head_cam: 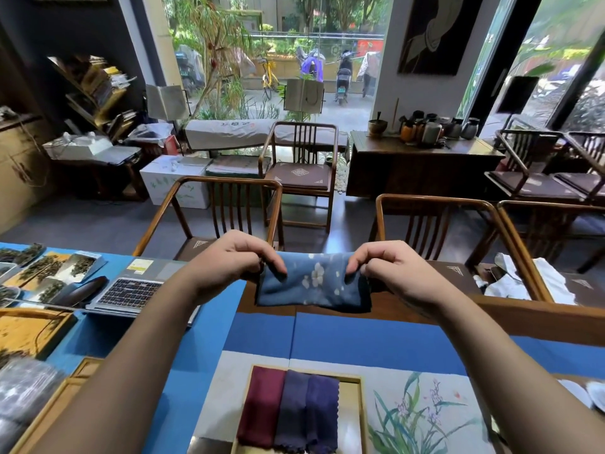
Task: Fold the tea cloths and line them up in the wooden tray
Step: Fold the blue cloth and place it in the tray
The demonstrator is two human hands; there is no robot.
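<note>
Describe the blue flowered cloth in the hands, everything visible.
The blue cloth is soft, faded indigo fabric with pale white blossoms, darker along the edges. It looks folded into a wide band, held up above the far edge of the table, its lower edge hanging slack. The left hand pinches its upper left corner and the right hand its upper right corner. Nothing else seems to touch it.

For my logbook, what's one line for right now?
left hand: pinches blue cloth | right hand: pinches it | wooden tray: three folded cloths
</note>
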